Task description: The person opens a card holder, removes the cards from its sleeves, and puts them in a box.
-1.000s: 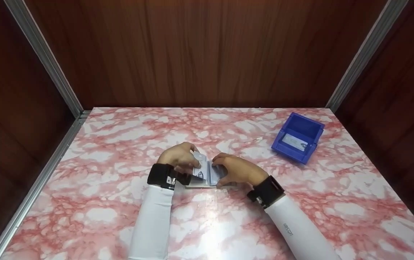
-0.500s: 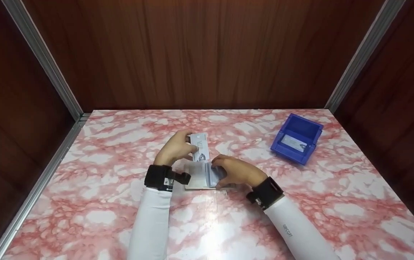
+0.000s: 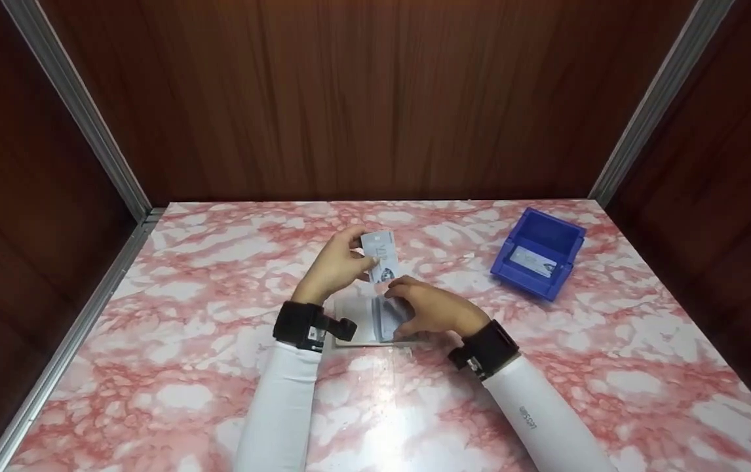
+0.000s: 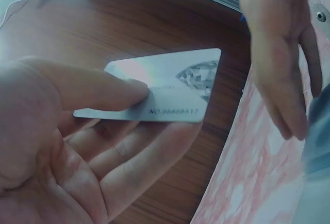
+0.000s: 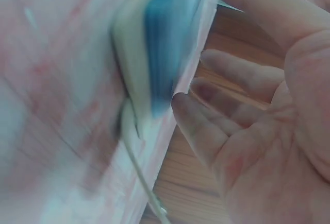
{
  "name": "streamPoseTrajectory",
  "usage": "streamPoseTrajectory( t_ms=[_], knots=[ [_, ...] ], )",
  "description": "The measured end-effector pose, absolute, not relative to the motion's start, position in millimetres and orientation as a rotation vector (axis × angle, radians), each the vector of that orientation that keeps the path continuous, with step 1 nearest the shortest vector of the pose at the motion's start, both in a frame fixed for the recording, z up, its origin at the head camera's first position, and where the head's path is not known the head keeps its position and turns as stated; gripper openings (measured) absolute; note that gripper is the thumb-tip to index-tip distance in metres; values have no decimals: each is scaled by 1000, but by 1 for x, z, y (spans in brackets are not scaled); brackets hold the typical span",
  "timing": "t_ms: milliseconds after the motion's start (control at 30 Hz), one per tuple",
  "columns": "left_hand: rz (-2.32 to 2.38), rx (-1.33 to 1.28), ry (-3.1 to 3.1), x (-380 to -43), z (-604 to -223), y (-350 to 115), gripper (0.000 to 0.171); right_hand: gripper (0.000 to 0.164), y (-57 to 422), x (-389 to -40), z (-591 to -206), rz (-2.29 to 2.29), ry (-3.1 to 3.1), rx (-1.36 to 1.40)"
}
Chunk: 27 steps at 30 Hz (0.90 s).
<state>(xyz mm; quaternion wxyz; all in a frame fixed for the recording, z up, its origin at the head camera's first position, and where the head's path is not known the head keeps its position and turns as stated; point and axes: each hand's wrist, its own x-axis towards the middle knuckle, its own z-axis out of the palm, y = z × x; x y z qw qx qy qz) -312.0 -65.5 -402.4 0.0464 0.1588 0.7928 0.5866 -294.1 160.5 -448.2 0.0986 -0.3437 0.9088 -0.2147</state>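
My left hand [image 3: 336, 262] pinches a whitish printed card [image 3: 385, 246] between thumb and fingers, raised over the far edge of an opened card holder [image 3: 356, 322]. The left wrist view shows a diamond picture and a number on the card [image 4: 180, 92]. The holder lies on the table, its left side pale and its bluish clear sleeves standing near the middle. My right hand [image 3: 438, 308] holds those sleeves, thumb at one end and fingertips at the other. In the right wrist view the sleeves [image 5: 172, 44] look blue and blurred, with fingertips right at their edge.
A blue plastic bin [image 3: 549, 233] stands at the back right with another card [image 3: 533, 261] inside. The red-and-white marbled table [image 3: 218, 380] is bordered by brown wood-look panels [image 3: 362, 98] and metal rails [image 3: 80, 111].
My left hand has lifted the card off the holder's left side, away from me, then shifted right with it, tilting it slightly. My right hand has stayed at the sleeves.
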Motion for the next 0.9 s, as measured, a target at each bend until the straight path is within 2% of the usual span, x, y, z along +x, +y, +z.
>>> streamPoseTrajectory(
  t_ms=[167, 233, 467, 900],
  knots=[
    [1830, 557, 2384, -312, -405, -60, 46, 38, 163, -295, -438, -955, 2790, -845],
    [1832, 571, 2377, -312, -406, -59, 44, 32, 162, -294, -435, -1132, 2834, -752],
    [1764, 568, 2378, -313, -408, -58, 41, 29, 159, -295, -427, -1522, 2852, -555],
    [1671, 582, 2346, -313, -410, -55, 43, 23, 155, -294, -426, -1517, 2848, -581]
  ],
)
